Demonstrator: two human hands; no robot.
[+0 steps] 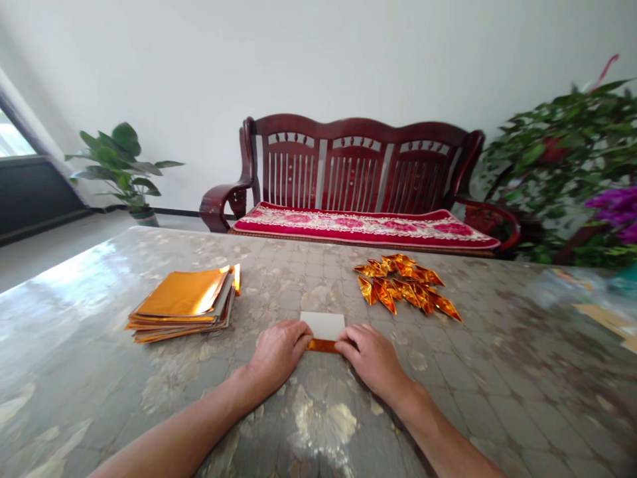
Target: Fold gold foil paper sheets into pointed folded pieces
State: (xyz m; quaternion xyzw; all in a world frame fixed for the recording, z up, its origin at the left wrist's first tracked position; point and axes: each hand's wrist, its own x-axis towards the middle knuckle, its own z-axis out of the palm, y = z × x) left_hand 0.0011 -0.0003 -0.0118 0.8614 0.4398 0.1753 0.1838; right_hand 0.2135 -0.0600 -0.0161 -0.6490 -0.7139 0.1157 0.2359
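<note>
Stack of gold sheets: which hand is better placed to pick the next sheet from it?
Left, likely. The left hand lies nearer the stack of gold sheets, which sits on its side of the table; the right hand is farther off, beyond the half-folded sheet.

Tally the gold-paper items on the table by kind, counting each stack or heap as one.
Stack of flat gold sheets: 1
Heap of folded gold pieces: 1
Half-folded sheet: 1
Total: 3
</note>
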